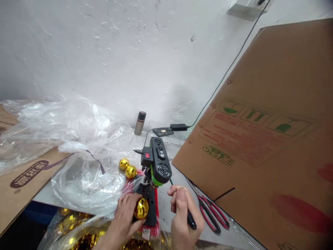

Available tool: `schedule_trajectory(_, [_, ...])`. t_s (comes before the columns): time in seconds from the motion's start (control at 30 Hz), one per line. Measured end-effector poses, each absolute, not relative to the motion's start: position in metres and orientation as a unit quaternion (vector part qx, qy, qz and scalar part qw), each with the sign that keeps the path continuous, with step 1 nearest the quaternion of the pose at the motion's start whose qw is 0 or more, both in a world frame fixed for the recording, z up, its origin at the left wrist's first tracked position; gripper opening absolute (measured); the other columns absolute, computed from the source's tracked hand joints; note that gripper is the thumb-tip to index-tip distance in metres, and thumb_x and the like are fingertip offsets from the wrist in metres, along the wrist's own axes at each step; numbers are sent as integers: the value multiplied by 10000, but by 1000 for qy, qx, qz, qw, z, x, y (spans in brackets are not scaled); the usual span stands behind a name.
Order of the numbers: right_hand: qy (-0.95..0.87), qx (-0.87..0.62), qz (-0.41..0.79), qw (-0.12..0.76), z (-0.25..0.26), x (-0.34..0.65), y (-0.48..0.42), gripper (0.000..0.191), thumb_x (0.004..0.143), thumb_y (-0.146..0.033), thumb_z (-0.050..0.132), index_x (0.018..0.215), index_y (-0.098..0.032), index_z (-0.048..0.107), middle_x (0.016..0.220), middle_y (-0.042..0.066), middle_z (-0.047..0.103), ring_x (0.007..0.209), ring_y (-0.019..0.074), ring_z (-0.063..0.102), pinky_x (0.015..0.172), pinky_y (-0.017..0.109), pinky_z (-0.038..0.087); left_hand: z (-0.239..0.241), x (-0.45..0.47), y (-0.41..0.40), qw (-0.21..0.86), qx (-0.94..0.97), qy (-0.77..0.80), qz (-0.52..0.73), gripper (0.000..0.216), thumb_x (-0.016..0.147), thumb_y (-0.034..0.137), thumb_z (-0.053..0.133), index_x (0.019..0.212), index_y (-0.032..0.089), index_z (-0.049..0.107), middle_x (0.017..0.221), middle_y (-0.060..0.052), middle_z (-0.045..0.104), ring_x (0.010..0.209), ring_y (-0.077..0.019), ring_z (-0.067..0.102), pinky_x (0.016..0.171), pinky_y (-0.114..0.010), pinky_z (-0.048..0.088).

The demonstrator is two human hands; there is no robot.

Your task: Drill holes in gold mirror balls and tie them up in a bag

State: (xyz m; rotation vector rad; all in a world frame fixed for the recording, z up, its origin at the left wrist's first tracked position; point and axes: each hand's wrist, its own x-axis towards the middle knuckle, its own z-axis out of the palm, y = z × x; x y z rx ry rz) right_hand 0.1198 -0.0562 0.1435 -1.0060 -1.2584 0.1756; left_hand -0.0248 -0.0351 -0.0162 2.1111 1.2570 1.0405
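Observation:
My left hand (127, 213) is closed around a small gold mirror ball (141, 208), holding it against the base of a black and green bench tool (156, 166) with a red switch. To the right of that tool, my right hand (182, 211) grips a thin black-handled tool (191, 221) like a pen, its tip pointing up toward the green part of the machine. Two more gold mirror balls (127, 167) lie on the table just left of the machine, beside crumpled clear plastic.
Red-handled scissors (212, 215) lie right of my right hand. A large cardboard box (262, 139) fills the right side. Clear plastic bags (78, 146) cover the left; a bag of gold balls (73, 232) sits below. A metal flask (139, 123), a power adapter (179, 127) and cable stand by the wall.

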Motion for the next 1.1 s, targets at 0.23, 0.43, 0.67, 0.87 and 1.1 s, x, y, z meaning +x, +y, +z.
schedule_trajectory(0.23, [-567, -426, 56, 703, 119, 114, -56, 287, 947, -150, 435, 665, -186, 472, 637, 0, 462, 608, 127, 480, 537, 258, 362, -86, -76, -76, 105, 854, 436, 262, 320, 763, 372, 713, 1075, 336, 652, 1014, -32, 730, 895, -279, 669, 737, -353, 489])
schedule_trajectory(0.43, [-574, -412, 49, 706, 116, 115, -55, 301, 946, -135, 422, 654, -187, 472, 633, -4, 454, 655, 130, 496, 567, 246, 378, 4, -78, -48, 153, 788, 447, 394, 286, 965, 388, 391, 1173, 304, 569, 1196, -43, 648, 1117, -225, 586, 939, -364, 475])
schedule_trajectory(0.67, [-581, -420, 59, 695, 111, 117, -56, 296, 941, -138, 424, 654, -186, 478, 647, 4, 468, 659, 138, 508, 563, 255, 379, 78, -50, 43, 182, 657, 690, 243, 354, 966, 375, 356, 1199, 167, 522, 1055, -163, 642, 962, -325, 662, 836, -458, 508])
schedule_trajectory(0.87, [-587, -409, 62, 696, 108, 118, -57, 276, 944, -123, 415, 682, -188, 470, 670, 0, 479, 675, 130, 513, 573, 245, 375, 77, -22, 65, 182, 627, 736, 181, 471, 926, 457, 426, 1122, 46, 544, 950, -275, 648, 969, -435, 641, 824, -548, 479])
schedule_trajectory(1.1, [-606, -415, 71, 674, 118, 120, -60, 261, 953, -103, 392, 716, -190, 459, 722, -3, 480, 635, 99, 494, 563, 226, 376, 56, -45, 62, 270, 610, 700, 255, 509, 865, 532, 414, 1180, 150, 531, 1114, -167, 668, 1039, -313, 635, 884, -407, 483])
